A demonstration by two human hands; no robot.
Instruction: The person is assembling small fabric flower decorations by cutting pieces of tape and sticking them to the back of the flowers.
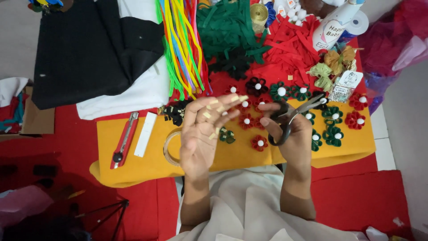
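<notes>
Head view is showing the left hand (203,134) spreading open, palm up, with small pale tape pieces (213,107) sticking to its fingertips; they are looking light, limp and tacky, best lifted by a free edge; the right hand (290,129) is closing on the dark loops of scissors (292,114), blades pointing right, stiff and sharp, safest held by the handles; both are hovering over the yellow sheet (133,156) among felt flowers (259,143). A white bottle (332,27) with a heart label is lying at top right; a small glittery packet (345,87) with a pale tag is sitting below it; a red utility knife (125,140) is resting at left.
</notes>
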